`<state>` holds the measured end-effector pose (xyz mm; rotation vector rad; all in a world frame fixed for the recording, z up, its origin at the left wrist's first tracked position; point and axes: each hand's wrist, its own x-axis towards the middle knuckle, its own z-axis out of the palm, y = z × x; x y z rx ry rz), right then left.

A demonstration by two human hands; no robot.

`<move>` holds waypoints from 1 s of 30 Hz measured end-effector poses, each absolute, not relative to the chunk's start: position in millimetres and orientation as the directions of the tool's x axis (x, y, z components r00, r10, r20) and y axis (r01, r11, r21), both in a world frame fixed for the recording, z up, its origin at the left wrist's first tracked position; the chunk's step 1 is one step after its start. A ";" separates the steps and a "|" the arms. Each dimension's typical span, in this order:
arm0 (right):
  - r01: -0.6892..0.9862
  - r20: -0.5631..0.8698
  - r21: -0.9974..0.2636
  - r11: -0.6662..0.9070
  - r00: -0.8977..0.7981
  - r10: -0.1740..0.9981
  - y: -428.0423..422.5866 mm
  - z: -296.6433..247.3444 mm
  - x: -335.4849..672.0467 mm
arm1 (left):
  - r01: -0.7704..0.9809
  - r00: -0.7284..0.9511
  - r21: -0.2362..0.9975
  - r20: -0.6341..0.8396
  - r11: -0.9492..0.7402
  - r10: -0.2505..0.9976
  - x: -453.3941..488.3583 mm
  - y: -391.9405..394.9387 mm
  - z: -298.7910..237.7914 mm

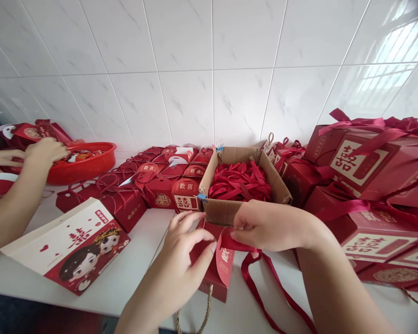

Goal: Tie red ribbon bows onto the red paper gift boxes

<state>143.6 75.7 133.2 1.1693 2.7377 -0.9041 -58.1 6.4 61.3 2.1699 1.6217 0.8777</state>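
A small red gift box [220,288] with printed characters and a twisted rope handle [208,308] sits on the white table before me. My left hand [191,248] closes around its left side, thumb and forefinger at the flap's edge. On the opposite side, my right hand [259,227] pinches a dark red satin ribbon [246,270] against the top of the box. The ribbon's long tails trail onto the table towards me. Just behind my hands stands an open cardboard box [223,211] full of red ribbons [242,183]. My left fingertips are partly hidden.
Large red gift boxes with bows [379,157] are stacked at right. Several small red boxes [160,185] stand in rows at back left. A flat printed bag [73,250] lies left. Another person's hand [48,150] is over a red basin [87,169]. A tiled wall [181,106] rises behind.
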 end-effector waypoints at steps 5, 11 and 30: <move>0.691 -0.279 -0.487 0.535 -0.703 0.654 74.8 133.3 142.7 | 0.754 0.203 0.560 0.297 -0.342 0.933 -56.4 6.4 59.9; 0.698 -0.283 -0.458 0.551 -0.701 0.654 73.0 134.0 141.0 | 0.750 0.175 0.591 0.258 -0.298 0.950 -52.2 6.1 68.0; -0.114 0.314 -0.940 0.321 -0.654 0.688 66.3 137.3 138.7 | 0.694 0.013 0.687 0.287 -0.215 0.958 -71.0 -3.6 78.8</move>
